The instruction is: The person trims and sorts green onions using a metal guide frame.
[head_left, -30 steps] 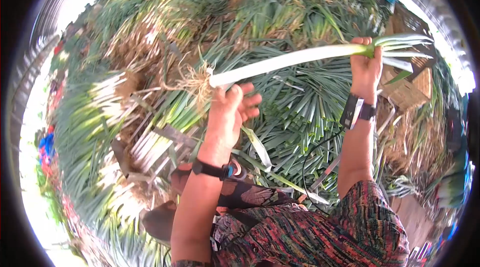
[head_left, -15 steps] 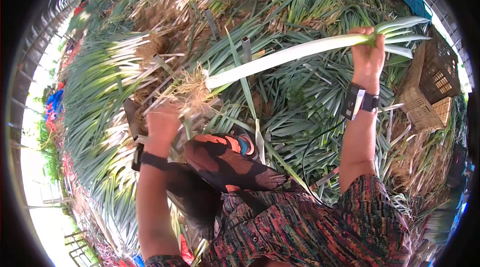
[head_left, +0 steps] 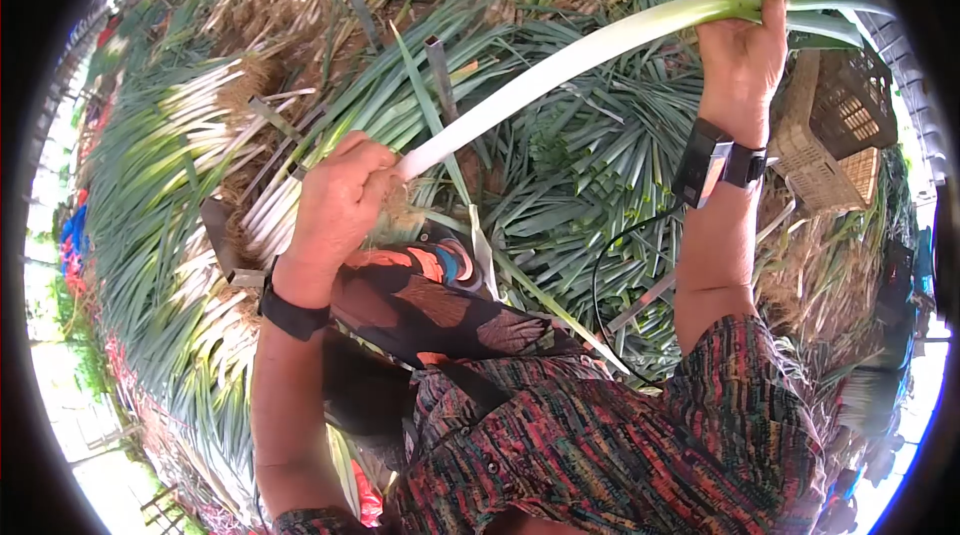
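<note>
A long leek [head_left: 560, 70] stretches slantwise between my two hands, its white shaft bowed slightly and its cut-short green leaves fanning out at the upper right. My right hand [head_left: 742, 40] is wrapped around it just below the leaves. At the lower, root end my left hand [head_left: 345, 195] is closed on the leek's base. Pale roots [head_left: 398, 210] hang beside the left fingers, mostly hidden by them. A dark upright metal post [head_left: 440, 80] stands behind the shaft.
A large heap of leeks [head_left: 160, 195] lies on the left, roots inward. Trimmed green leaves [head_left: 590, 185] pile up in the middle. A plastic crate [head_left: 825, 160] sits at the right. A metal bracket [head_left: 222, 240] stands near my left wrist. A thin black cable [head_left: 597, 285] runs from my right wrist.
My left hand has moved up to the root end and closed on it. My right hand and the leafy end have risen. The whole view has shifted slightly.
</note>
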A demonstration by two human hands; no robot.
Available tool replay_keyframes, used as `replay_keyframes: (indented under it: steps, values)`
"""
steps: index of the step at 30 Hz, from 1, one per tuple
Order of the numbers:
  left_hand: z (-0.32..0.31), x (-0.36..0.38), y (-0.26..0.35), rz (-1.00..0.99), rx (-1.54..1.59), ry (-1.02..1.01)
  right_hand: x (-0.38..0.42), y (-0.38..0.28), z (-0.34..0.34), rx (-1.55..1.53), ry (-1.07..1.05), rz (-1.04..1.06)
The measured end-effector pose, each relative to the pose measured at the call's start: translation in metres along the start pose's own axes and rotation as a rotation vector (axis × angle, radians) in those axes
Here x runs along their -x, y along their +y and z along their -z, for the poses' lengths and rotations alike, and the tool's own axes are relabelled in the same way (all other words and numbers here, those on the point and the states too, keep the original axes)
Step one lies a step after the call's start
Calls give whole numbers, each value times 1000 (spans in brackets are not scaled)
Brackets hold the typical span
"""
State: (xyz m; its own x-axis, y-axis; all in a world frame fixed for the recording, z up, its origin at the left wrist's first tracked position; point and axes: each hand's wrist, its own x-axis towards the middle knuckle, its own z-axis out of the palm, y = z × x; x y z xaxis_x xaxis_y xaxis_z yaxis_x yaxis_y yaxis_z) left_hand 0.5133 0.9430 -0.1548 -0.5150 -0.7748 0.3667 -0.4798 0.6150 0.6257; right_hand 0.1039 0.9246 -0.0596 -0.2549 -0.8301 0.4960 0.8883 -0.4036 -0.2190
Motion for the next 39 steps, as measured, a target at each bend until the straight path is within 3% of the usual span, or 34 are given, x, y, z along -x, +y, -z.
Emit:
replay_keyframes:
  steps: [4, 8, 10, 11, 12, 13, 15, 16, 18, 20, 22, 25, 28, 30, 32, 35, 38, 39]
  values:
    - [-2, 8, -27, 116, 97, 365, 6, 21, 3, 76, 9, 47]
    - [52, 27, -52, 756, 803, 1090, 11, 72, 15, 58, 73, 50]
    - [89, 90, -115, 819, 724, 1254, 6, 86, 29, 80, 134, 44]
    - [97, 130, -137, 895, 83, 700, 0, 88, 37, 91, 152, 40]
    - [105, 171, -159, 769, -612, 316, -6, 96, 40, 99, 166, 42]
    - [96, 185, -135, 561, -919, 197, -13, 108, 43, 73, 173, 19]
    - [99, 181, -78, 493, -954, -83, -25, 143, 35, 26, 100, -24]
    - [100, 161, -57, 632, -689, -217, -35, 163, 38, 0, 64, -46]
    - [79, 116, -43, 590, -531, -30, -41, 211, 26, -18, 68, -115]
    - [67, 59, -14, 134, -788, 342, -34, 260, 0, -38, 120, -182]
    - [72, 20, -25, 49, -726, 575, -31, 297, -10, -91, 55, -332]
    - [74, -8, -103, 136, -668, 747, -29, 355, -15, 37, 82, -457]
    - [94, -17, -164, 306, -575, 662, -40, 403, -16, 316, 115, -538]
    - [108, -15, -213, 325, -549, 720, -58, 416, 7, 564, -168, -1065]
    - [117, -11, -258, 344, -533, 728, -54, 433, 0, 1572, -732, -1154]
    - [105, -3, -314, 387, -511, 669, -35, 483, 16, 1779, -1635, 167]
    - [88, 15, -365, 420, -529, 567, -41, 551, 61, 1887, -1707, 376]
    - [83, 25, -380, 432, -528, 517, -44, 569, 98, 1857, -1707, 249]
